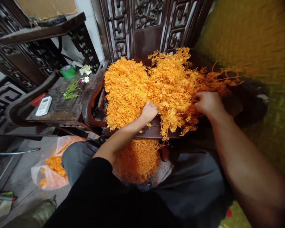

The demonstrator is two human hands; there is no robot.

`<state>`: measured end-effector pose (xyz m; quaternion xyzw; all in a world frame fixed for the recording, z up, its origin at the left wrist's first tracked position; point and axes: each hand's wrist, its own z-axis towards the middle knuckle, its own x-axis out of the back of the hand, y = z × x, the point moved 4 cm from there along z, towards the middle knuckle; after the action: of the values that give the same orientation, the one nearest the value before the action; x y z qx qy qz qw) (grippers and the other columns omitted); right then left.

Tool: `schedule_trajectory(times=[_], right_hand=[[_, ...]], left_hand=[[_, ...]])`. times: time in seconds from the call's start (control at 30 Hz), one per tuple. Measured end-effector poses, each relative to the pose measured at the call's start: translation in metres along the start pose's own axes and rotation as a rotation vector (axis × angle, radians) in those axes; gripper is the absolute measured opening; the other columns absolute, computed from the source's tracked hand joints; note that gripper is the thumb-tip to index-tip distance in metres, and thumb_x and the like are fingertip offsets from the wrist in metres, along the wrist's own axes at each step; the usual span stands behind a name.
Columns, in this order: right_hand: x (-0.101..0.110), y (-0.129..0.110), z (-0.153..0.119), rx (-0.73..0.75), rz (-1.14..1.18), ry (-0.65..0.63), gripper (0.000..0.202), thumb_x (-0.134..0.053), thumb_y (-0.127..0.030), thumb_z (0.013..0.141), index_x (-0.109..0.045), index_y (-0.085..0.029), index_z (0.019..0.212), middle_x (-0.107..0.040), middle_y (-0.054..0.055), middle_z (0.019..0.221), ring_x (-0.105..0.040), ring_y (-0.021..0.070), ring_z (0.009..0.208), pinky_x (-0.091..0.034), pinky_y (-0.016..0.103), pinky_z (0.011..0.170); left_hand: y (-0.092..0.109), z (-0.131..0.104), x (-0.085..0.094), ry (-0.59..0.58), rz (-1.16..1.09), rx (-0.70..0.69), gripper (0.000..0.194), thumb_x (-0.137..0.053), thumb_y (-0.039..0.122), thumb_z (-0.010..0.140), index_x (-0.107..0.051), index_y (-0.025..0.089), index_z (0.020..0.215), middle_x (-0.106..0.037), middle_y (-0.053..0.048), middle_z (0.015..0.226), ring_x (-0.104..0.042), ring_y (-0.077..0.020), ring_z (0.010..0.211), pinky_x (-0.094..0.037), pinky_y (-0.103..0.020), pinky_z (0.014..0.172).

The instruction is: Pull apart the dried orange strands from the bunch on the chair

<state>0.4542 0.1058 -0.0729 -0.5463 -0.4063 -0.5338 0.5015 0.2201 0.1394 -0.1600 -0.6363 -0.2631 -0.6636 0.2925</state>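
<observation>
Two heaps of orange plastic flower pieces lie side by side on a dark wooden seat (144,132). The left heap (125,91) is dense with small pieces; the right heap (173,85) is of looser, branching sprigs. My left hand (149,110) is closed at the front between the heaps, its fingers curled under, so what they hold is hidden. At the right heap's right edge, my right hand (207,103) pinches among the orange sprigs. Below the seat, between my knees, a container holds thin orange stems (144,158).
On a wooden chair at left are green tape (68,71), a white device (44,106), green stems (71,91) and white flowers (85,70). A plastic bag (59,185) with orange pieces lies on the floor. Carved wooden backrest (148,41) stands behind the heaps.
</observation>
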Motion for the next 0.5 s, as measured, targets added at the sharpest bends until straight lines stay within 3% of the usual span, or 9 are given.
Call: schedule_trajectory(times=[0.17, 0.33, 0.5], right_hand=[[-0.001, 0.001, 0.002, 0.0, -0.009, 0.013, 0.031, -0.058, -0.007, 0.078, -0.078, -0.01, 0.102, -0.076, 0.015, 0.098, -0.064, 0.0233, 0.088, -0.043, 0.03, 0.079], [-0.004, 0.0, 0.003, 0.008, -0.031, -0.005, 0.03, -0.059, -0.009, 0.079, -0.078, -0.009, 0.103, -0.076, 0.016, 0.099, -0.063, 0.023, 0.089, -0.041, 0.03, 0.078], [-0.004, -0.004, 0.004, -0.01, -0.05, -0.013, 0.03, -0.058, -0.01, 0.082, -0.078, -0.009, 0.104, -0.076, 0.016, 0.099, -0.063, 0.0236, 0.089, -0.041, 0.031, 0.077]], left_hand=[[-0.019, -0.028, 0.028, 0.092, 0.164, -0.087, 0.041, -0.032, 0.005, 0.1, -0.07, 0.005, 0.114, -0.069, -0.019, 0.113, -0.06, -0.0299, 0.113, -0.036, -0.048, 0.11], [-0.054, -0.051, 0.059, 0.168, 0.211, 0.006, 0.044, -0.027, 0.007, 0.1, -0.067, 0.008, 0.117, -0.065, -0.021, 0.114, -0.057, -0.0317, 0.11, -0.04, -0.05, 0.1], [-0.089, -0.078, 0.074, 0.239, 0.178, 0.13, 0.045, -0.028, 0.024, 0.104, -0.064, 0.011, 0.126, -0.063, -0.023, 0.128, -0.053, -0.0353, 0.122, -0.036, -0.056, 0.109]])
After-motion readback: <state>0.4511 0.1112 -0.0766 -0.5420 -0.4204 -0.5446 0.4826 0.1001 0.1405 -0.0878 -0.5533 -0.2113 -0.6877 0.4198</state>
